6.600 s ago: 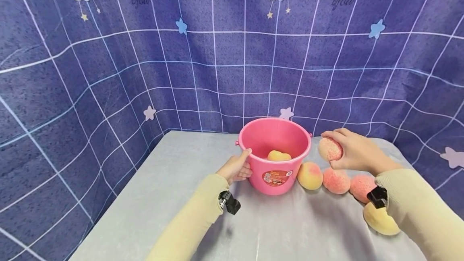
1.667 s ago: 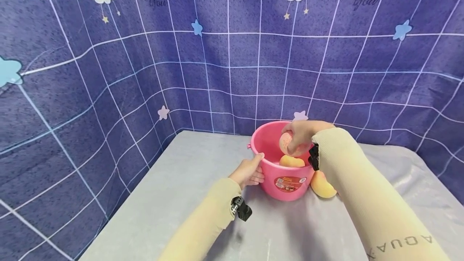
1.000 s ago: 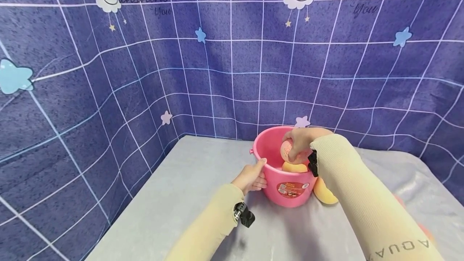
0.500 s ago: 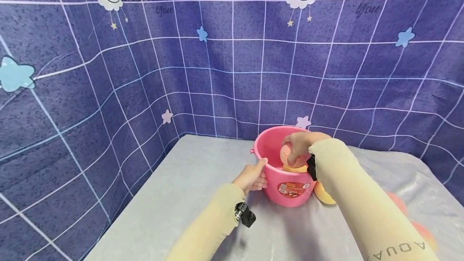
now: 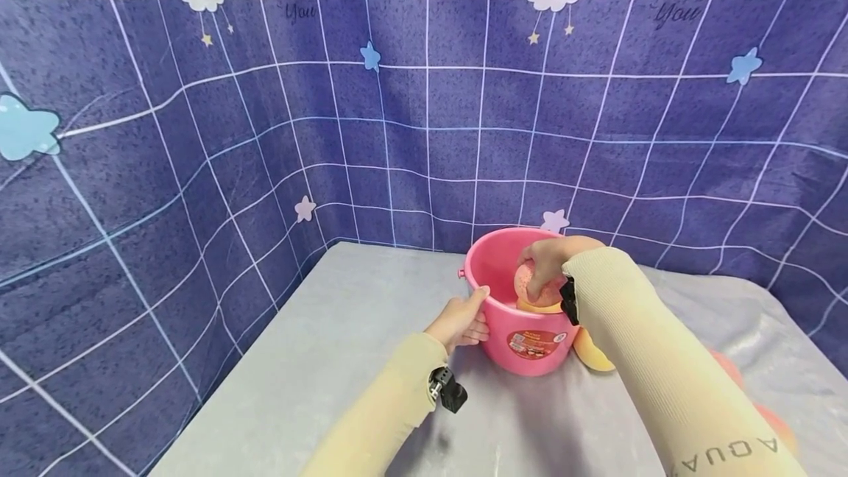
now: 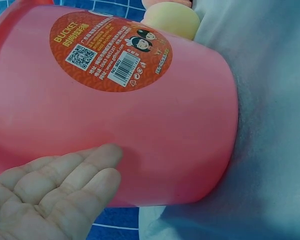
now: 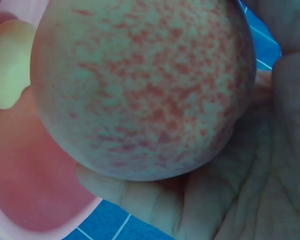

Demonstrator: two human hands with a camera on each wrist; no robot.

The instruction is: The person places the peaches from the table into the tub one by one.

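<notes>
A pink plastic bucket (image 5: 493, 333) with a red oval label (image 6: 112, 50) stands upright on the table. My left hand (image 5: 460, 322) grips its left side, thumb over the rim and fingers against the outer wall. Inside the bucket's mouth, my right hand (image 5: 553, 260) holds a pink-speckled peach (image 5: 526, 282), with fingers and thumb around it. Just below that peach, a yellow fruit (image 5: 538, 308) lies in the bucket. The right wrist view shows the speckled peach (image 7: 145, 90) close up in the palm, and the yellow fruit (image 7: 10, 62) at the left.
A yellow peach (image 5: 592, 353) sits against the bucket's right side. Farther right, pink fruits (image 5: 774, 427) are partly hidden by the right sleeve (image 5: 662, 359). Grey cloth covers the table (image 5: 318, 322), and a blue gridded curtain (image 5: 424, 94) hangs behind and at the left.
Since the oldest frame, my right hand has moved left, from beside the bucket into its mouth, holding a peach. During the last second both hands have stayed almost in place.
</notes>
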